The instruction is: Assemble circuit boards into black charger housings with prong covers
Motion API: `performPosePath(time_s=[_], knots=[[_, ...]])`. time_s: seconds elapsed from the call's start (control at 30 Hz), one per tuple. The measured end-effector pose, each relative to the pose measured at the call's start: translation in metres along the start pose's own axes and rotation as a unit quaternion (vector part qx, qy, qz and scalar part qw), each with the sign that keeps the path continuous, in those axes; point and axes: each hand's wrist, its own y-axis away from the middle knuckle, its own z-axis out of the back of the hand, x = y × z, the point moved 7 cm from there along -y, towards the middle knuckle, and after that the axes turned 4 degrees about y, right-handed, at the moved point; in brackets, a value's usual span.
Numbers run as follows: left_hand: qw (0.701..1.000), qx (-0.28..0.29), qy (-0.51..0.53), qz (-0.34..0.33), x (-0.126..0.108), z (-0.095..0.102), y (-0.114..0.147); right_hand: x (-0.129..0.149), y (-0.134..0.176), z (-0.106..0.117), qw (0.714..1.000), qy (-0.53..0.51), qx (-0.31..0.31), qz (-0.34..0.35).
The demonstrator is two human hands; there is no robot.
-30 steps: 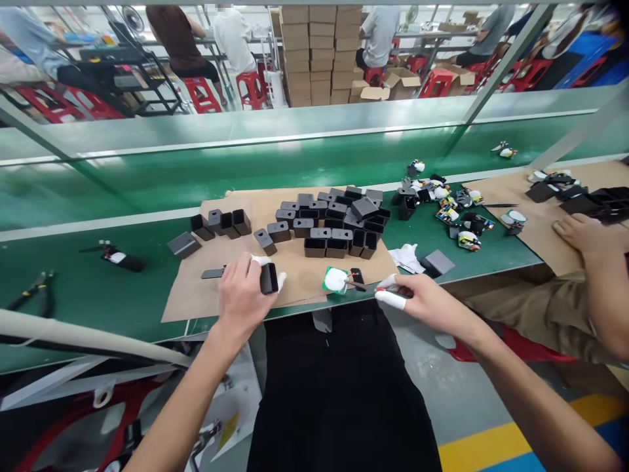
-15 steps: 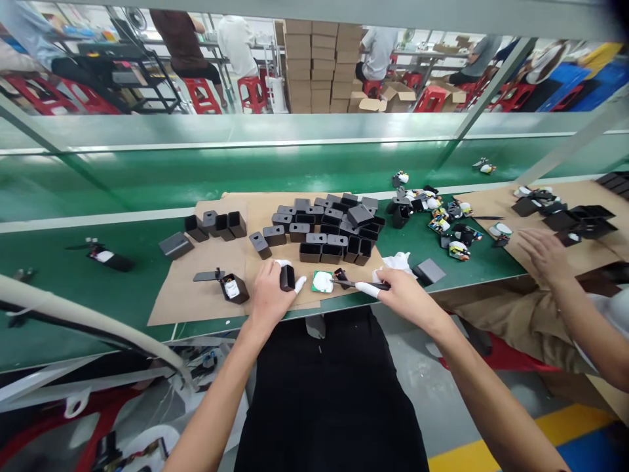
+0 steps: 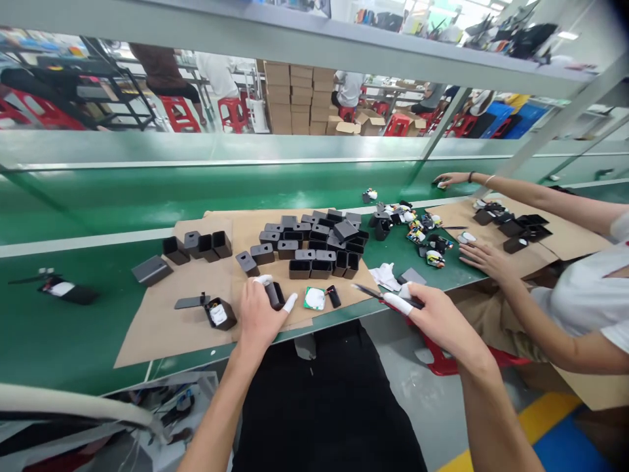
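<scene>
My left hand (image 3: pixel 258 314), with white covers on some fingertips, is closed around a small black open-ended box (image 3: pixel 276 296) at the front edge of the cardboard. Just right of it lies a green circuit board (image 3: pixel 314 298) topped with a white pad. Beside the board is a small black part (image 3: pixel 333 297), apparently wired to it. My right hand (image 3: pixel 439 314) grips dark tweezers (image 3: pixel 371 293), whose tips point left, clear of the board. Left of my left hand, another black box (image 3: pixel 226 316) has white material inside and a flat black lid piece (image 3: pixel 189 303) at its side.
Many black boxes (image 3: pixel 319 246) stand grouped on the cardboard (image 3: pixel 187 341). A crumpled white cloth (image 3: pixel 386 276) and a pile of circuit assemblies (image 3: pixel 415 229) lie to the right. A co-worker's hand (image 3: pixel 484 259) rests nearby; their other arm reaches across the bench. A shelf (image 3: pixel 314 33) spans overhead.
My right hand has drawn the tweezers back to the right, off the white pad. My left hand still holds the box. The view has shifted, and a co-worker's arm now reaches across the bench.
</scene>
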Motion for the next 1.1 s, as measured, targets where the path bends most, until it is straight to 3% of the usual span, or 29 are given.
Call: performPosePath(time_s=[0.1, 0.27, 0.37, 0.47, 0.57, 0.7, 0.9, 1.0, 1.1], knots=[[0.999, -0.023, -0.021, -0.007, 0.001, 0.001, -0.001, -0.021, 0.010, -0.011, 0.993, 0.028, -0.101, -0.062], [0.997, -0.032, -0.061, -0.042, 0.002, 0.001, -0.002, -0.017, -0.005, -0.059, 0.977, 0.042, -0.175, -0.114], [0.988, -0.061, -0.096, -0.106, -0.006, 0.005, 0.001, -0.006, -0.021, -0.078, 0.971, 0.023, -0.209, -0.118], [0.964, -0.099, -0.121, -0.214, -0.022, 0.009, 0.010, 0.000, -0.029, -0.089, 0.963, -0.008, -0.247, -0.107], [0.948, -0.073, -0.098, -0.295, -0.032, 0.004, 0.018, -0.003, -0.030, -0.097, 0.951, -0.048, -0.291, -0.093], [0.928, -0.036, -0.109, -0.355, -0.031, -0.008, 0.021, -0.008, -0.027, -0.105, 0.933, -0.097, -0.341, -0.064], [0.908, -0.009, -0.176, -0.380, -0.020, -0.019, 0.018, -0.004, -0.018, -0.097, 0.911, -0.152, -0.382, -0.029], [0.901, -0.006, -0.192, -0.388, -0.023, -0.017, 0.018, 0.003, -0.024, -0.073, 0.912, -0.179, -0.370, 0.011], [0.905, 0.000, -0.195, -0.377, -0.027, -0.013, 0.020, 0.015, -0.058, -0.041, 0.925, -0.197, -0.321, 0.059]])
